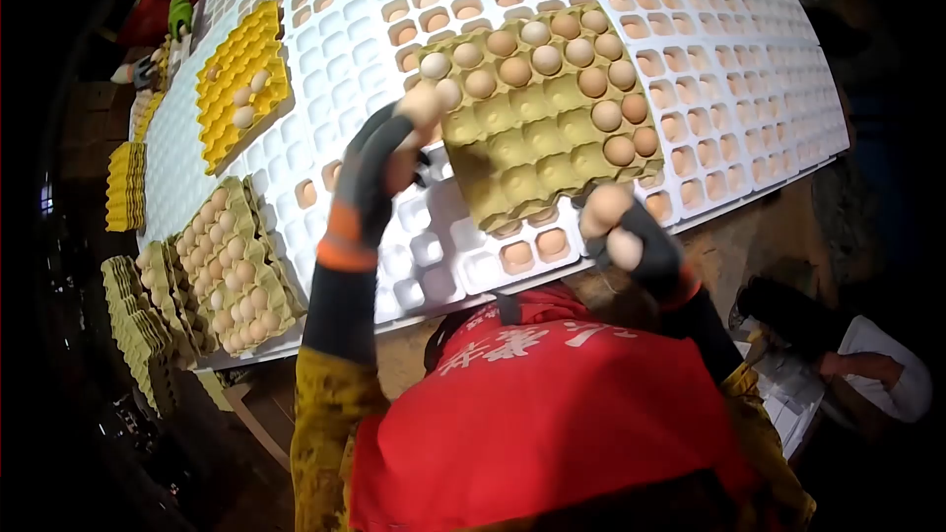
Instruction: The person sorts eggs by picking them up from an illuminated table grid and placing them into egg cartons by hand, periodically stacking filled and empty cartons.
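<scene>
Pulp egg tray (524,143) lies on the white pocketed surface (335,44) in front of the wearer, near edge slanting up rightward; almost square, long axis hard to tell. Left hand (369,169), blurred at the tray's left side, curls round at least one egg (421,104); right hand (650,254), near the right corner, has fingers closed about two eggs (624,249).

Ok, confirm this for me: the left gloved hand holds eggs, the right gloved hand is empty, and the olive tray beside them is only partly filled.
Not quite: the right gloved hand isn't empty. The head view shows it holding eggs too. The left gloved hand does hold eggs, and the olive tray is only partly filled.
</scene>
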{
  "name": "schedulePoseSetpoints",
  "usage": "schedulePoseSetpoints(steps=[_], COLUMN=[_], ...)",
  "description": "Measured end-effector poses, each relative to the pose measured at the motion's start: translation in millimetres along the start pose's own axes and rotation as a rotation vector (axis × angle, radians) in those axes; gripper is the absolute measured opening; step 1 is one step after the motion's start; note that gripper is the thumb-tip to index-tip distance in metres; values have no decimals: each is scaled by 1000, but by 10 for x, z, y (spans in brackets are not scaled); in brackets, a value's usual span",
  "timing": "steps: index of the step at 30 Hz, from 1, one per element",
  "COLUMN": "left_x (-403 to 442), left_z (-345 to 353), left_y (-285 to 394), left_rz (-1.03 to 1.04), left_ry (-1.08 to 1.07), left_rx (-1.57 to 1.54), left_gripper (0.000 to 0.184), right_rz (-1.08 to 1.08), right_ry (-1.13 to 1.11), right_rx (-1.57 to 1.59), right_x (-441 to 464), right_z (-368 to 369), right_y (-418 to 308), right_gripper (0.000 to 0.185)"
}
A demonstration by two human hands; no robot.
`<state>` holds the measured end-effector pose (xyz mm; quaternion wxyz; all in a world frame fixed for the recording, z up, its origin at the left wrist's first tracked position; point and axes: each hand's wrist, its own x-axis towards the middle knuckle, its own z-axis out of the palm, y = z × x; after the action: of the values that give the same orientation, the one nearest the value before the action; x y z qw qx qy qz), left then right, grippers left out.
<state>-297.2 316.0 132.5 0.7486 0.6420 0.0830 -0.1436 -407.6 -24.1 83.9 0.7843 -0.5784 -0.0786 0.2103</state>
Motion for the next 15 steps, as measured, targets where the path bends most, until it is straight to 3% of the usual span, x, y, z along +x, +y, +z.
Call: schedulePoseSetpoints(steps=[2, 3, 5, 7, 10, 11, 12, 13, 15], left_x=[-519, -759, -1263, -1672, -1934, -1961, -1931, -1868, -1740], left_z=[-478, -705, -975, -1211, -1462, -1451, -1350, -1270, -1001], left_y=[-101, -275, -514, -776, -1160, -1249, -1235, -1149, -963], left_rz=[-22, -34, -134, -129, 143, 276, 185, 262, 234], left_ry=[175, 271, 402, 454, 416, 389, 405, 363, 327], left_rx=[55, 134, 281, 464, 750, 858, 703, 805, 995], left_gripper=[43, 41, 44, 46, 41, 41, 41, 43, 46], right_rz=[170, 394, -74, 36, -183, -202, -129, -50, -109], right_ry=[-36, 27, -26, -53, -20, -5, -39, -73, 104], right_rx=[132, 240, -610, -899, -1350, -1379, -1524, -1669, -1417], right_x=[15, 33, 174, 386, 863, 1003, 1196, 1303, 1221], right_z=[389, 664, 1120, 1533, 1925, 1990, 2019, 2035, 2078], right_y=[84, 90, 223, 275, 337, 355, 450, 586, 684], right_gripper=[43, 44, 54, 52, 45, 44, 42, 41, 39])
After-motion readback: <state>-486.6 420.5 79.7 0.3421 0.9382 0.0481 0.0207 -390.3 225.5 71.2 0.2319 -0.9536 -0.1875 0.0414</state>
